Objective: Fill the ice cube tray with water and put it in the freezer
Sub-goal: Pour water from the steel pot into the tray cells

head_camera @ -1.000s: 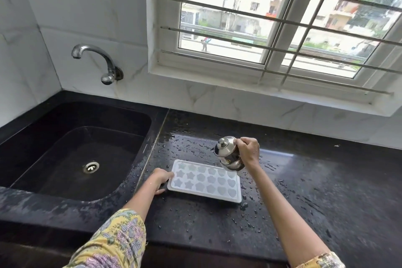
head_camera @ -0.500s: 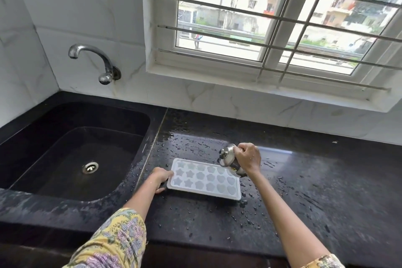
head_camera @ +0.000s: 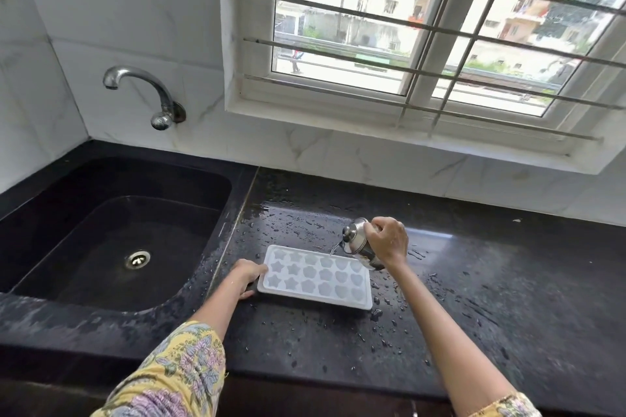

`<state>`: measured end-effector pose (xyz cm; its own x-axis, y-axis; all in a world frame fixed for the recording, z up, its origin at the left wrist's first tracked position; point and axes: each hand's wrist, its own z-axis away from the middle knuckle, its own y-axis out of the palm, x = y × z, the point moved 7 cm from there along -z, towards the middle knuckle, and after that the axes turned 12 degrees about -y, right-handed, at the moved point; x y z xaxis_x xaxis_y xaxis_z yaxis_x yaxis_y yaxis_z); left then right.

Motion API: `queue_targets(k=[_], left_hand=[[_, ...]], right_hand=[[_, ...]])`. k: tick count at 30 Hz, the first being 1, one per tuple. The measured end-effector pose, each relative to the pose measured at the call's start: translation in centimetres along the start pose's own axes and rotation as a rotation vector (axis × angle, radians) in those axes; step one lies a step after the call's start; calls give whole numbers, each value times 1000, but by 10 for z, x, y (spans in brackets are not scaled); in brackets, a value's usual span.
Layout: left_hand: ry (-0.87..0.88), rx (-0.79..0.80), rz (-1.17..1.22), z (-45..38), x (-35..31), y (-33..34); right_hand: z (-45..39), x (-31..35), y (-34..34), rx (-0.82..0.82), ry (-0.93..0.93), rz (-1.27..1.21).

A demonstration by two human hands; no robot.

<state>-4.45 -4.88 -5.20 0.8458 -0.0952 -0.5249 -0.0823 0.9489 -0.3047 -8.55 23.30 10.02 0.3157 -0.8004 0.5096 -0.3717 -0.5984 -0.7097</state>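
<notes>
Head view: the ice cube tray (head_camera: 315, 278) lies flat on the wet black counter (head_camera: 508, 298), just right of the sink (head_camera: 111, 240). The left hand (head_camera: 249, 276) grips its left edge. The right hand (head_camera: 388, 240) grasps a small steel pot (head_camera: 355, 240), tilted over the tray's far right corner, with a thin stream of water (head_camera: 333, 250) leaving it. Filling appears underway; carrying the tray to the freezer remains. The water level in each cell is hard to make out, and no freezer is in view.
</notes>
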Motion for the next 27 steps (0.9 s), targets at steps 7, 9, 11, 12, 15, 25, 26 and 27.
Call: queue_targets(k=[7, 9, 11, 12, 15, 25, 26, 27], left_hand=[[-1, -4, 21, 0, 0, 1], [-2, -1, 17, -1, 1, 1], [-4, 3, 15, -1, 1, 1], [-4, 3, 15, -1, 1, 1], [-4, -2, 18, 0, 1, 1], [-7, -22, 6, 0, 1, 0], [-5, -23, 5, 0, 1, 0], [-3, -24, 4, 0, 1, -1]], right_hand=[[0, 1, -1, 12, -10, -1], [1, -1, 0, 13, 0, 6], [2, -3, 1, 23, 11, 13], [3, -3, 1, 27, 11, 15], [5, -1, 1, 28, 6, 14], [7, -10, -3, -56, 139, -132], [6, -12, -6, -80, 161, -156], [5, -14, -8, -98, 174, -171]])
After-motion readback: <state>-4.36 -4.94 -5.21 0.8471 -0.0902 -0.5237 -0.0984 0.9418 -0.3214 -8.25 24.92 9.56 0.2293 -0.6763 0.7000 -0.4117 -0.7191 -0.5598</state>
